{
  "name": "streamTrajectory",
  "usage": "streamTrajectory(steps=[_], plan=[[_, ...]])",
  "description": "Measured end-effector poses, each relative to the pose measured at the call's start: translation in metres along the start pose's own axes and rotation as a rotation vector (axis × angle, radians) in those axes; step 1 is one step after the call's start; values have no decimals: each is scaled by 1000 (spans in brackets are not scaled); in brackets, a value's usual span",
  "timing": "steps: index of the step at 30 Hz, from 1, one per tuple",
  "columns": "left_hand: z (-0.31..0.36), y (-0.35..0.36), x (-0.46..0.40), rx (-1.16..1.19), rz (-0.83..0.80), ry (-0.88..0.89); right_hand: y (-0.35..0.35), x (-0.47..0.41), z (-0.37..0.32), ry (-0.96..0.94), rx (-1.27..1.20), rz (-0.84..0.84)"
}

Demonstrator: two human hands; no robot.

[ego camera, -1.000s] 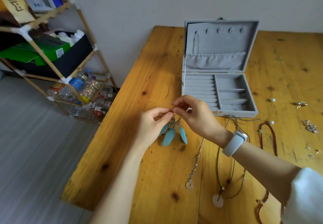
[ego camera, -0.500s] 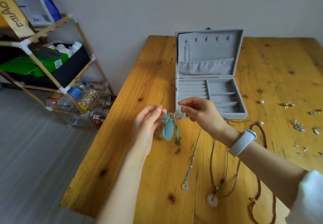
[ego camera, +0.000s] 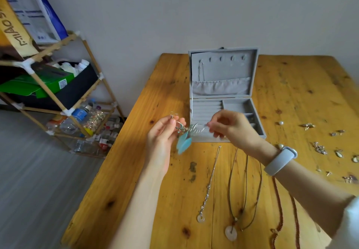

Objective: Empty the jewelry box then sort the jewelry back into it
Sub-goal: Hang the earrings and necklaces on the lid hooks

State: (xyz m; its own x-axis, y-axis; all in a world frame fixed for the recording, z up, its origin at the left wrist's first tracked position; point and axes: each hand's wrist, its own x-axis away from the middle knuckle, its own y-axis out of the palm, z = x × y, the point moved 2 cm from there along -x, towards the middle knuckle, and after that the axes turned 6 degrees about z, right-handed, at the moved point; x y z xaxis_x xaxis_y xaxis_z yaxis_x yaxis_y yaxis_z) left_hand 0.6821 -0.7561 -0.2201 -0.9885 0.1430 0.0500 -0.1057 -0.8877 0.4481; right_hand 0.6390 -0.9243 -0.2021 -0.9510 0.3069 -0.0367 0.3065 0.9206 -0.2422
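The left hand [ego camera: 165, 132] is raised above the wooden table [ego camera: 136, 161], palm turned to the right, with the fingers bent toward the thumb. Its fingertips pinch the silver hook and metal part of an earring with turquoise feather-shaped drops [ego camera: 183, 142], which hangs down below the fingers. The right hand [ego camera: 232, 127] is just to the right, in front of the jewelry box [ego camera: 223, 95]. Its fingers are curled and pinch a second piece, a pale silver ornament [ego camera: 197, 127]; this piece is blurred, so I cannot tell exactly what it is or whether it touches the first one. A light grey wristband [ego camera: 280, 160] sits on the right wrist.

The grey jewelry box stands open at the back middle of the table, with the lid upright. A thin chain [ego camera: 201, 71] hangs from a hook inside the lid.

On the table near the person lie a silver chain with a pale ring pendant [ego camera: 207, 190], a dark cord necklace with a round pale stone [ego camera: 231, 233], and a brown bead necklace [ego camera: 279, 210]. To the right are small earrings [ego camera: 319, 148] and a pearl [ego camera: 280, 123], scattered apart.

On the wooden shelf [ego camera: 58, 101] at the left, a yellow banner [ego camera: 13, 29] shows the letters "MIIAO", and a green box [ego camera: 38, 85] carries a QR code. Other printed text is too small to read.
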Motion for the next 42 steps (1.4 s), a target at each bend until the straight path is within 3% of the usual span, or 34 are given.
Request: streamTrajectory(steps=[2,5,9,12,16,21,28,31,38,42], plan=[[0,0,2,-53,-11,21,-6,-1,-3,-40,-24,155],[-3,-1,4,-43,22,-7,2,2,-7,-42,39,-106],[1,-5,3,-74,49,7,-9,0,-10,-75,-41,28],[3,-3,4,-25,58,-1,-5,4,-10,-55,-1,-137],[5,1,7,-9,2,16,-9,5,-8,7,-277,25],[12,7,7,26,-33,18,-4,9,-9,137,-572,-16],[10,15,8,-131,-118,109,1,7,-23,175,-871,-90],[10,17,5,-148,-112,133,-2,3,-21,153,-836,-65],[13,32,-7,-136,-116,132,-12,-3,-13,-31,-368,95],[10,41,-11,-188,-125,157,-16,-3,-13,-80,-360,75]])
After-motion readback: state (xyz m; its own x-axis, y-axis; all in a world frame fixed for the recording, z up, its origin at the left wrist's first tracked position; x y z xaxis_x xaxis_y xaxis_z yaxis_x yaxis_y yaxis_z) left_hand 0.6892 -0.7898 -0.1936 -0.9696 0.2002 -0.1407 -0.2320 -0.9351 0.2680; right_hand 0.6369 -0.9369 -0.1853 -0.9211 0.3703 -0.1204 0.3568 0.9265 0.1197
